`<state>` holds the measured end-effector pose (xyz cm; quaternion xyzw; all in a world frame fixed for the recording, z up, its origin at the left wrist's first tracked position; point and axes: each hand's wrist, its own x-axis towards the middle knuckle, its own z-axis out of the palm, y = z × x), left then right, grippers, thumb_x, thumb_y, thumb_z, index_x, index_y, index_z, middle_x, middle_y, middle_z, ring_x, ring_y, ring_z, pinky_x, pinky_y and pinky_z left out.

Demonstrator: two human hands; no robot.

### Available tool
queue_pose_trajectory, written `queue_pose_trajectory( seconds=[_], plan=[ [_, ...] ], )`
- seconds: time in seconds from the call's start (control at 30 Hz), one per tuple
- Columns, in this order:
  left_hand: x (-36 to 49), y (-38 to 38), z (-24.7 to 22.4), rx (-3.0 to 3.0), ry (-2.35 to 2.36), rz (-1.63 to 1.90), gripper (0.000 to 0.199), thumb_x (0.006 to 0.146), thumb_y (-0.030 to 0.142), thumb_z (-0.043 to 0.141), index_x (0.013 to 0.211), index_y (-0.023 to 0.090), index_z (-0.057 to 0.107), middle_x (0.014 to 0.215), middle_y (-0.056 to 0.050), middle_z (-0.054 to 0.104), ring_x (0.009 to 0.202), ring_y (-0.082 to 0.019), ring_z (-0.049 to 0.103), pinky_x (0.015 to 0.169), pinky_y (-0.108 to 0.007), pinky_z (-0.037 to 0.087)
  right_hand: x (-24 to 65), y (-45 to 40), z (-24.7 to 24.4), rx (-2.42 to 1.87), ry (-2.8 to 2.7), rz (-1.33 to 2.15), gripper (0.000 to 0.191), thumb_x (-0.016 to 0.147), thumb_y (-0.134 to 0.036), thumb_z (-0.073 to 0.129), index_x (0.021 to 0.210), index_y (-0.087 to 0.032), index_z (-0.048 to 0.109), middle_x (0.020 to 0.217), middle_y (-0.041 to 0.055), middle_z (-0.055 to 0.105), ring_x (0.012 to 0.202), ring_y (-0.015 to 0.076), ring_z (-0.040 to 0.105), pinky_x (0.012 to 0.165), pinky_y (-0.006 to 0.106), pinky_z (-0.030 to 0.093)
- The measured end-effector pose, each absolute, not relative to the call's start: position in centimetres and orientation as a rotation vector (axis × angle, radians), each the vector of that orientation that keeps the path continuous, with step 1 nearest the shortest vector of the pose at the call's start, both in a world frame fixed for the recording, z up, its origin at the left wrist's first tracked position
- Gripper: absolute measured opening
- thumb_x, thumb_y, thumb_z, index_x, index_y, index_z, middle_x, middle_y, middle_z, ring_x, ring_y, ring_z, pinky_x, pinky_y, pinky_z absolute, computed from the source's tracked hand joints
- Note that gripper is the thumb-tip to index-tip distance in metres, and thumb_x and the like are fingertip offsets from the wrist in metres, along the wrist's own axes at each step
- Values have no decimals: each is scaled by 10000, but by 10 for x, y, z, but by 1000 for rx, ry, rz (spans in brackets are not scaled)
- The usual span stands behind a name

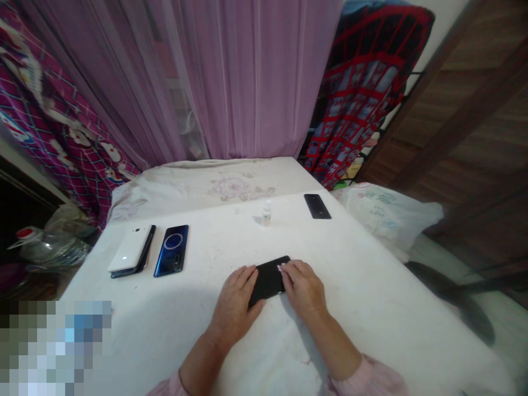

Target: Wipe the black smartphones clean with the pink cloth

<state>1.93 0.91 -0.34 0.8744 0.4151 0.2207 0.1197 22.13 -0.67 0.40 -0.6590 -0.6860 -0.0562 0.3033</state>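
A black smartphone lies at a slant near the front of the white-covered table, its dark face up. My left hand grips its left end, fingers along the far edge and thumb at the near edge. Over the phone's right end, my right hand pinches a small white piece, perhaps tissue or cotton; its kind does not show clearly. Past the phone stands a small clear bottle with a whitish cap. A tiny clear piece rests to the left of that bottle.
At the left are a stack of phones topped by a white one and a blue phone with a ring on its back. Another black phone lies far right. A white plastic bag hangs beside the table's right edge; purple curtains hang behind.
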Motion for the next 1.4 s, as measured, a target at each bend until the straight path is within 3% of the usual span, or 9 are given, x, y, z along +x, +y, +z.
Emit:
queue_pose_trajectory(
  seconds=[0.73, 1.03, 1.2, 1.4],
  plan=[
    [19, 9, 4, 2562, 1353, 583, 569, 833, 268, 550, 1372, 132, 429, 1415, -175, 459, 1286, -314, 432, 1039, -518, 349, 232, -18, 6, -1706, -1784, -41, 225, 918, -255, 481, 864, -230, 698, 860, 32, 666, 776, 156, 600, 692, 257, 466],
    [25, 8, 3, 2754, 1436, 469, 499, 909, 341, 523, 1391, 236, 446, 1466, -119, 426, 1307, -314, 417, 1036, -517, 328, 241, -14, 5, -1741, -1830, -9, 210, 913, -247, 494, 883, -228, 701, 868, 27, 669, 793, 157, 606, 716, 255, 467],
    [27, 8, 3, 2748, 1461, 498, 471, 927, 404, 494, 1371, 245, 476, 1448, -106, 456, 1294, -302, 437, 1047, -509, 328, 236, 17, 10, -1781, -1842, -56, 204, 902, -235, 505, 849, -228, 702, 854, 29, 670, 803, 162, 606, 721, 257, 460],
    [27, 8, 4, 2729, 1452, 499, 489, 908, 355, 519, 1378, 229, 465, 1442, -127, 456, 1289, -327, 439, 1041, -547, 330, 240, -1, 9, -1754, -1832, -50, 226, 919, -262, 482, 868, -237, 701, 866, 31, 670, 795, 160, 611, 700, 260, 470]
  ],
)
